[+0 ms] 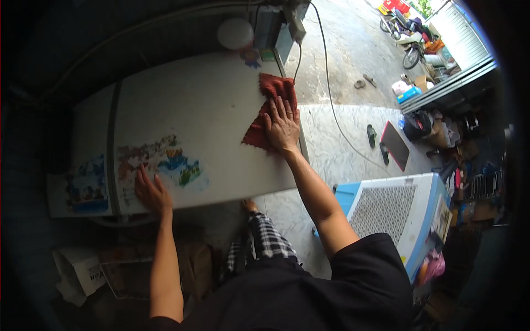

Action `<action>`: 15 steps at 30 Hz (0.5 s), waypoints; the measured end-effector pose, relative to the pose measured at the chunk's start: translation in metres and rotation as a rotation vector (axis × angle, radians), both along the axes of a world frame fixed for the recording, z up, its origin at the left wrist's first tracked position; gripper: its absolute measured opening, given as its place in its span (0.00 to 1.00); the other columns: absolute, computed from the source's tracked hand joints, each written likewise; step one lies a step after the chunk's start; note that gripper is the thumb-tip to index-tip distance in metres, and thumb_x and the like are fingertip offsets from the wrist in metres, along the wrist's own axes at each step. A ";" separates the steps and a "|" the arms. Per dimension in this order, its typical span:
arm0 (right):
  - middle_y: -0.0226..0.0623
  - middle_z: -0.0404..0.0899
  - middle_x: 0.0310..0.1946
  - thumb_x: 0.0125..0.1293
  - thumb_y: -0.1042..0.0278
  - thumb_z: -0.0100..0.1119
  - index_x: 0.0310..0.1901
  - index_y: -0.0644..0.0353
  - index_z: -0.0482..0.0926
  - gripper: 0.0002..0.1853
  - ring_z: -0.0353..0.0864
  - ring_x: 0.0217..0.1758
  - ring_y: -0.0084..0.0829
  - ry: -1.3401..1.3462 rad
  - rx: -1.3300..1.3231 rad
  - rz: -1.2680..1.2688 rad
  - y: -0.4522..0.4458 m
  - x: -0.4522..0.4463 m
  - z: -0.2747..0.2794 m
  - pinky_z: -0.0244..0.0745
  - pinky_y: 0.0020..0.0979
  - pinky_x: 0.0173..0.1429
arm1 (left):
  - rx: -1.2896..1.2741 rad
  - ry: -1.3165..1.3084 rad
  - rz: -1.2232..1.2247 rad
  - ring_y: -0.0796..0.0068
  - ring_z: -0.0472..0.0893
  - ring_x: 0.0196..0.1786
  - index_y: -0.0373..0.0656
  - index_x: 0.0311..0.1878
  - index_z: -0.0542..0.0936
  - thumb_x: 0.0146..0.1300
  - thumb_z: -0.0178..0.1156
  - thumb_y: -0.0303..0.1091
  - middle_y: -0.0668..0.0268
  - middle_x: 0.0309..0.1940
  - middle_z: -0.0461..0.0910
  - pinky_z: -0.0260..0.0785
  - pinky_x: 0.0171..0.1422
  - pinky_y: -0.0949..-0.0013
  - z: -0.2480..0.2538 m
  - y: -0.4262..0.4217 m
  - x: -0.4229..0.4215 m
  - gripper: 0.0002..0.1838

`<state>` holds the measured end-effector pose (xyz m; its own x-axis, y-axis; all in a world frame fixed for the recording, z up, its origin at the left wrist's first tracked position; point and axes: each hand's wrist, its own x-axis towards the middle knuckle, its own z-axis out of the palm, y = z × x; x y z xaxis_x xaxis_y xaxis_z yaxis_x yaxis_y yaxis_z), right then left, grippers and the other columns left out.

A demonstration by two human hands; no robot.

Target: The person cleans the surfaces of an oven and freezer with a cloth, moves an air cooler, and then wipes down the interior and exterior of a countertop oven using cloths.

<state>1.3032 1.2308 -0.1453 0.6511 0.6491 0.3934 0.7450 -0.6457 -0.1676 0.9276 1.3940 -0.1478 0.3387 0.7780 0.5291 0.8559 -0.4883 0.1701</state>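
A red cloth (255,131) lies rumpled on a large white panel (215,110) that looks like a refrigerator door. My right hand (282,128) is laid flat over the cloth near the panel's right edge, fingers stretched out and a little apart. Toward the lower left, my left hand (152,190) rests open at the panel, its fingertips over a torn, peeling picture sticker (146,157). A blue-and-green sticker piece (187,168) is right of that hand. Beyond a dark seam, another worn sticker (88,185) shows at the far left.
A blue-and-white air cooler (383,209) stands at the lower right. A cable (330,94) hangs down to the marble-patterned floor. Dark sandals (371,135) lie beside a red-edged mat (395,146). Below left is an opened white box (83,270). Motorbikes (411,55) are parked outside.
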 end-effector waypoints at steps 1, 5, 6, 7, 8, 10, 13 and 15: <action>0.33 0.59 0.76 0.73 0.44 0.43 0.73 0.46 0.65 0.30 0.54 0.79 0.36 -0.015 -0.018 -0.036 -0.014 -0.012 -0.002 0.40 0.49 0.81 | -0.004 -0.010 -0.005 0.56 0.66 0.71 0.48 0.73 0.64 0.75 0.50 0.42 0.60 0.69 0.67 0.55 0.73 0.52 0.000 0.001 0.001 0.26; 0.27 0.59 0.76 0.74 0.44 0.42 0.72 0.43 0.65 0.29 0.54 0.79 0.34 -0.052 -0.043 -0.120 -0.064 -0.057 -0.003 0.38 0.60 0.78 | 0.046 -0.044 -0.029 0.58 0.66 0.70 0.50 0.73 0.65 0.74 0.51 0.43 0.62 0.69 0.67 0.56 0.72 0.53 -0.005 0.001 0.000 0.26; 0.24 0.59 0.76 0.73 0.44 0.44 0.72 0.42 0.66 0.29 0.53 0.79 0.32 -0.080 -0.066 -0.165 -0.074 -0.066 -0.004 0.37 0.66 0.76 | 0.049 -0.047 -0.049 0.58 0.66 0.70 0.50 0.73 0.65 0.74 0.51 0.43 0.62 0.69 0.67 0.56 0.72 0.53 -0.007 0.000 -0.005 0.26; 0.24 0.59 0.76 0.73 0.44 0.44 0.72 0.42 0.66 0.29 0.53 0.79 0.32 -0.084 -0.058 -0.191 -0.081 -0.073 -0.004 0.37 0.66 0.76 | 0.048 0.007 -0.022 0.59 0.66 0.71 0.51 0.73 0.65 0.74 0.51 0.44 0.62 0.70 0.66 0.57 0.72 0.53 -0.010 0.002 -0.004 0.27; 0.25 0.60 0.75 0.72 0.44 0.45 0.71 0.42 0.66 0.29 0.54 0.79 0.33 -0.039 -0.008 -0.226 -0.087 -0.080 -0.005 0.36 0.68 0.75 | 0.049 0.059 0.002 0.59 0.65 0.71 0.52 0.73 0.65 0.74 0.52 0.44 0.62 0.71 0.65 0.57 0.71 0.54 -0.013 0.005 -0.002 0.27; 0.27 0.62 0.74 0.70 0.45 0.48 0.69 0.42 0.70 0.28 0.55 0.78 0.35 0.001 0.057 -0.317 -0.095 -0.092 -0.009 0.38 0.69 0.73 | 0.083 0.050 -0.056 0.59 0.64 0.72 0.53 0.73 0.65 0.74 0.51 0.45 0.62 0.71 0.65 0.56 0.72 0.54 -0.017 0.009 -0.004 0.27; 0.25 0.70 0.64 0.67 0.56 0.52 0.61 0.43 0.78 0.21 0.64 0.67 0.35 -0.041 0.260 -0.409 -0.105 -0.110 -0.014 0.55 0.52 0.65 | 0.117 0.019 -0.180 0.57 0.61 0.74 0.52 0.74 0.64 0.75 0.50 0.44 0.61 0.72 0.63 0.54 0.74 0.53 -0.022 0.013 -0.008 0.26; 0.26 0.71 0.54 0.62 0.65 0.55 0.58 0.44 0.79 0.21 0.66 0.61 0.35 0.043 0.295 -0.418 -0.125 -0.124 -0.007 0.60 0.44 0.61 | 0.135 -0.045 -0.274 0.53 0.59 0.75 0.51 0.74 0.63 0.75 0.49 0.44 0.57 0.74 0.59 0.52 0.76 0.51 -0.017 0.004 -0.012 0.26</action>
<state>1.1788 1.1063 -0.1524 0.8508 0.1953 0.4879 0.4219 -0.8072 -0.4127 0.9158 1.3980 -0.1652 0.5003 0.5822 0.6408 0.6822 -0.7208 0.1223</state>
